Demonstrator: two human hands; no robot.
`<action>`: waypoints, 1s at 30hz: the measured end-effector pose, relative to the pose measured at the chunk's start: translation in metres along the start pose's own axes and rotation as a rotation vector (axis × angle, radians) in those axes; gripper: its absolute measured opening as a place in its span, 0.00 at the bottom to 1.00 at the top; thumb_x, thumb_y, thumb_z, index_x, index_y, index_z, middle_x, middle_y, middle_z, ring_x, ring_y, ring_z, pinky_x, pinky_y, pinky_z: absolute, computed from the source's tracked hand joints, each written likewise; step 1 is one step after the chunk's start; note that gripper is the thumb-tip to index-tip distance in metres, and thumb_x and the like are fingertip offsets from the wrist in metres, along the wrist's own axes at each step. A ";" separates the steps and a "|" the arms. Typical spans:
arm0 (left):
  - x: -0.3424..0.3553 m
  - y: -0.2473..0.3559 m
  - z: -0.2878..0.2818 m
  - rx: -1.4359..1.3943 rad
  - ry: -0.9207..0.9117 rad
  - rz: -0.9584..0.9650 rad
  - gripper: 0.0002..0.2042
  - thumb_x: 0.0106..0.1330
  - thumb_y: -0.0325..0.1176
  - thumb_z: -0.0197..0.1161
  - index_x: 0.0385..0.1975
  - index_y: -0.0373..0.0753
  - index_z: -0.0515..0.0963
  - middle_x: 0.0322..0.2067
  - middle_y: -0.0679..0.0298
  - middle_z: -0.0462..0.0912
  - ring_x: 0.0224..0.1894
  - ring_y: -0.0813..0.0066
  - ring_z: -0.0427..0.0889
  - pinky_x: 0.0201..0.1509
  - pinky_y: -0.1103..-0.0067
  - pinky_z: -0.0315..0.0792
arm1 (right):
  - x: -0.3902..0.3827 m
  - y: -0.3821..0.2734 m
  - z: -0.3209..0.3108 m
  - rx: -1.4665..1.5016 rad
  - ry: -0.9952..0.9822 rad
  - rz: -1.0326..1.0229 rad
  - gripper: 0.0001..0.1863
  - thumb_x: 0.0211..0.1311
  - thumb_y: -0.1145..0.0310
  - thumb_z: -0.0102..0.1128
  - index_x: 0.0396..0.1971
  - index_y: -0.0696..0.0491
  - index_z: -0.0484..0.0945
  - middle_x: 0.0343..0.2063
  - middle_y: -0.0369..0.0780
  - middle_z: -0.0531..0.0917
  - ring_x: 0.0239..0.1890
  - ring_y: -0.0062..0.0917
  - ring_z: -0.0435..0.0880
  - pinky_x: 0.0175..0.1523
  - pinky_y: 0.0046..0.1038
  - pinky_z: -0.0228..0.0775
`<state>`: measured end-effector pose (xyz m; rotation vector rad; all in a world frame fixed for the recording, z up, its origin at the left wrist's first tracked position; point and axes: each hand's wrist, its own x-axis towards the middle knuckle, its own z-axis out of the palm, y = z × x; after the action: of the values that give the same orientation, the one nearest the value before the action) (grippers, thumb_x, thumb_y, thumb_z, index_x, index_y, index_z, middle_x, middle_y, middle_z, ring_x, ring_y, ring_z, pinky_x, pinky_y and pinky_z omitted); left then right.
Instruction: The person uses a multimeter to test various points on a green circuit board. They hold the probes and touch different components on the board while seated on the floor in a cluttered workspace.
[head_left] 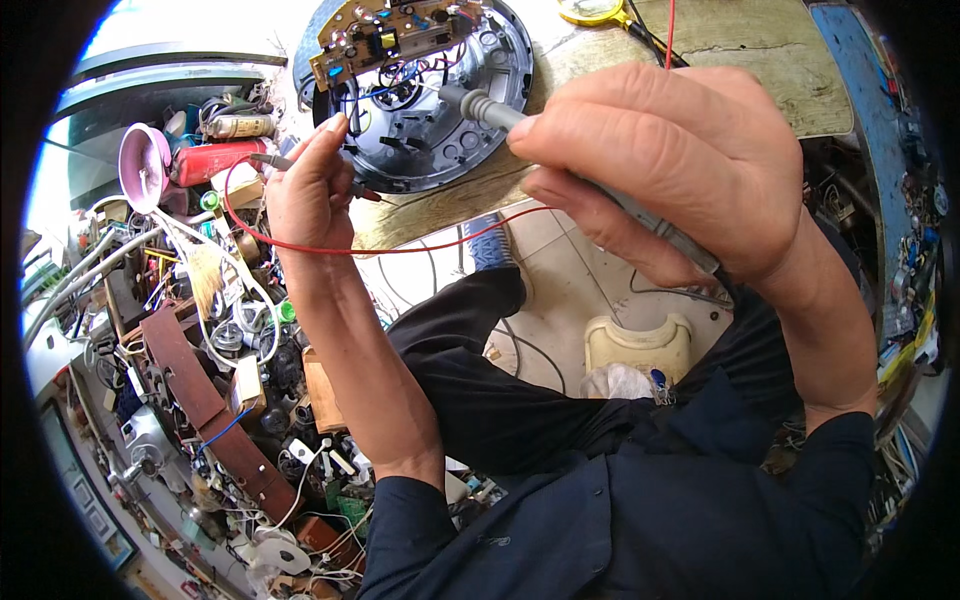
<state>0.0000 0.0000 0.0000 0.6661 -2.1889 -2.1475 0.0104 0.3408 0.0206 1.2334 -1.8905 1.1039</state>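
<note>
My left hand (310, 195) is closed on a slim test probe (368, 192), grey at one end and dark red towards its thin metal tip. A red lead runs from its grey end in a loop across to behind my right hand. In my closed right hand (670, 165), raised nearer the camera, is a grey pen-shaped tool (490, 110) with a ridged collar; its exact kind is unclear. Beyond both hands a tan circuit board (400, 40) rests, tilted, at the far side of a round dark housing (470, 145). Wires run between board and housing.
The housing stands on a worn wooden tabletop (740, 45), with a yellow-rimmed magnifying glass (592, 10) at its far edge. Crowded parts and cables fill the left side, among them a pink bowl (145, 168) and a red cylinder (215, 160). A cream stool (638, 345) stands below.
</note>
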 end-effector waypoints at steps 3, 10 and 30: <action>-0.003 0.004 0.005 0.018 0.031 -0.007 0.07 0.71 0.32 0.74 0.33 0.40 0.82 0.17 0.78 0.66 0.17 0.87 0.58 0.21 0.83 0.50 | 0.001 -0.001 -0.001 0.027 -0.011 0.014 0.19 0.57 0.77 0.79 0.49 0.57 0.87 0.35 0.43 0.91 0.31 0.33 0.91 0.33 0.29 0.80; -0.003 0.006 0.007 0.031 0.027 -0.048 0.14 0.74 0.34 0.72 0.27 0.49 0.74 0.17 0.80 0.63 0.17 0.86 0.59 0.20 0.82 0.55 | -0.002 0.000 0.000 0.002 -0.012 0.013 0.20 0.56 0.76 0.82 0.50 0.55 0.87 0.36 0.42 0.91 0.32 0.31 0.91 0.33 0.27 0.79; -0.004 0.005 0.006 0.030 0.016 -0.025 0.14 0.72 0.34 0.74 0.26 0.49 0.75 0.17 0.78 0.65 0.17 0.86 0.62 0.21 0.82 0.52 | -0.001 0.001 0.005 -0.014 0.018 0.000 0.23 0.56 0.78 0.82 0.53 0.54 0.86 0.39 0.42 0.90 0.33 0.32 0.92 0.34 0.28 0.85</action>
<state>-0.0002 0.0071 0.0055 0.7134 -2.2208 -2.1179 0.0096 0.3371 0.0174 1.2119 -1.8823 1.0964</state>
